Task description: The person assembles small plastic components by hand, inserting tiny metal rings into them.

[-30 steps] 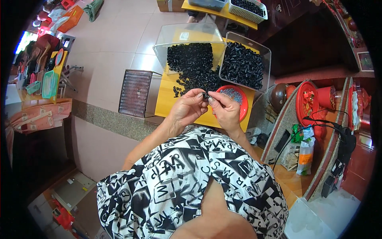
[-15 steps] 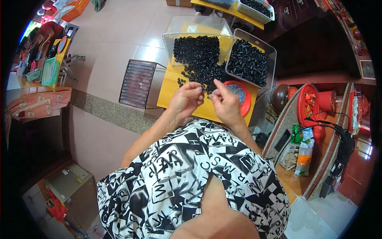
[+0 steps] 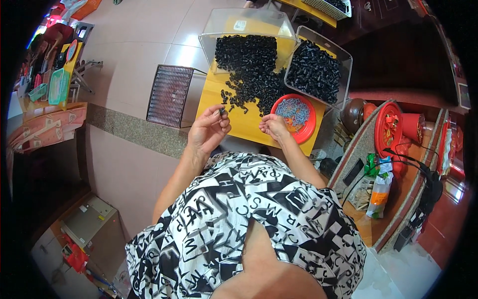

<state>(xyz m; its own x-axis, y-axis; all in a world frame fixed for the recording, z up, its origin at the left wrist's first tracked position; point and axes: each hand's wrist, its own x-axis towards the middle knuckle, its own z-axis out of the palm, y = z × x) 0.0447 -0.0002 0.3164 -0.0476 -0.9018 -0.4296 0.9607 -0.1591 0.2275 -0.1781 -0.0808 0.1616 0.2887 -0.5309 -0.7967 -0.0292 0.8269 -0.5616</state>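
Note:
My left hand (image 3: 208,130) is raised at the near left of a yellow table (image 3: 244,133), pinching a small black plastic piece (image 3: 222,111) between thumb and fingers. Beside a round red plate (image 3: 312,125), my right hand (image 3: 275,126) has its fingers pressed together; whatever they hold is too small to make out. Thin blue-grey pin-like pieces (image 3: 295,110) fill the plate, with some orange showing among them. Beyond both hands spreads a loose heap of small black pieces (image 3: 254,84), which runs out of a clear bin (image 3: 244,25) lying on its side.
A second clear bin (image 3: 318,67) full of black pieces stands at the table's far right. Left of the table is a dark slatted rack (image 3: 170,94). To my right a curved shelf holds red containers (image 3: 388,129) and packets (image 3: 381,194). A person (image 3: 52,42) is at the far left.
My hands have drawn apart: the left moved left with the black piece, and the right came down a little toward me beside the plate. The whole view has shifted slightly.

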